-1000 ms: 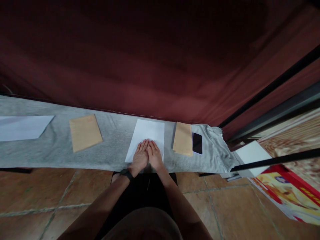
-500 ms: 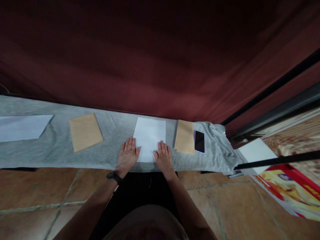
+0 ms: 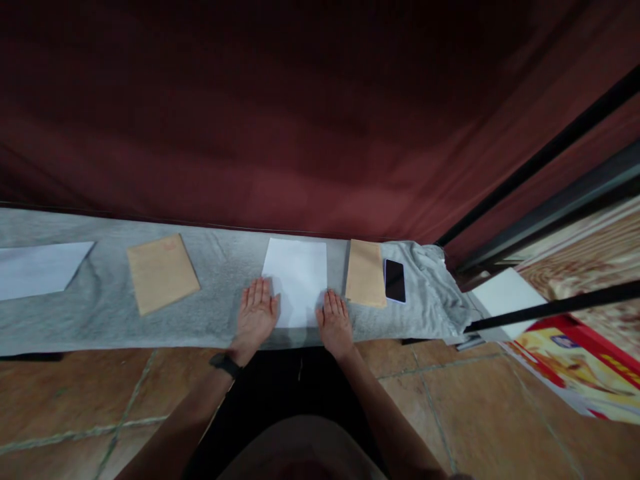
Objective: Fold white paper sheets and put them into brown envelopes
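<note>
A white sheet of paper (image 3: 296,277) lies flat on the grey cloth in front of me. My left hand (image 3: 257,312) is at its lower left edge, fingers extended and holding nothing. At the lower right edge of the sheet is my right hand (image 3: 335,323), also open, its fingers pointing away from me. Brown envelopes (image 3: 366,273) lie to the right of the sheet, with a dark-screened phone (image 3: 395,281) beside them. Another brown envelope (image 3: 163,273) rests at an angle on the left.
The grey cloth (image 3: 225,260) covers a long narrow surface along a dark red curtain (image 3: 300,147). More white paper (image 3: 40,267) lies at the far left. Black bars (image 3: 555,311), a white item (image 3: 509,297) and a red and yellow box (image 3: 575,363) are at the right.
Both hands have shifted slightly apart, the right one further outward to the sheet's right edge. The view has tilted slightly, moving the items at the left lower in the picture.
</note>
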{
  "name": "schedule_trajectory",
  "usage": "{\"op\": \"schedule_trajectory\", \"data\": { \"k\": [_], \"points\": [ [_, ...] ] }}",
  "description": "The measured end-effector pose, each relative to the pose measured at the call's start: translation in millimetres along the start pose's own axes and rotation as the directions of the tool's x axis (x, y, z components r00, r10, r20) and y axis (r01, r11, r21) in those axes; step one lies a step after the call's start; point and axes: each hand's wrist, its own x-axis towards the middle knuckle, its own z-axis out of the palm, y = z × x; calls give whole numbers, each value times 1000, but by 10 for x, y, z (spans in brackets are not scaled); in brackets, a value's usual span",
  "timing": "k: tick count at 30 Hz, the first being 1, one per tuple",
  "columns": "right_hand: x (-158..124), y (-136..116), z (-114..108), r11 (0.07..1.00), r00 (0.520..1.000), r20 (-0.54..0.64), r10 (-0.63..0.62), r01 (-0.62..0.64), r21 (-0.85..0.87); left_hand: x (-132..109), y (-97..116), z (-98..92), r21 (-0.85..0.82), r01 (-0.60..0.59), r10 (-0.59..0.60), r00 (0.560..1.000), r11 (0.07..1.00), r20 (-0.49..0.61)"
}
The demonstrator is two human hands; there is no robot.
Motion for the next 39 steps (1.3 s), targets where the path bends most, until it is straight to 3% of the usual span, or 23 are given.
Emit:
{"op": "schedule_trajectory", "data": {
  "k": [5, 7, 13, 22, 31, 35, 39],
  "points": [
    [539, -154, 28, 986, 994, 45, -95, 88, 140, 452, 318, 98, -35, -253, 255, 959, 967, 126],
    [801, -209, 87, 981, 991, 58, -122, 111, 160, 672, 380, 180, -49, -300, 304, 937, 953, 170],
    [1390, -274, 291, 984, 987, 98, -124, 110, 137, 1211, 323, 374, -21, -331, 324, 908, 943, 266],
    [1839, -157, 457, 999, 992, 114, -50, 47, 28, 1649, 64, 486, 44, -202, 193, 967, 978, 164],
    [2030, 7, 544, 997, 994, 81, 79, -80, 8, 1694, -144, 521, 51, -62, 58, 995, 997, 76],
    [2005, 4, 554, 997, 996, 50, 69, -70, 24, 1512, -306, 449, 60, -45, 44, 999, 997, 21],
    [1995, -9, 542, 996, 996, 53, 78, -79, 29, 1161, -480, 300, 86, -71, 71, 997, 994, 13]
  ]
}}
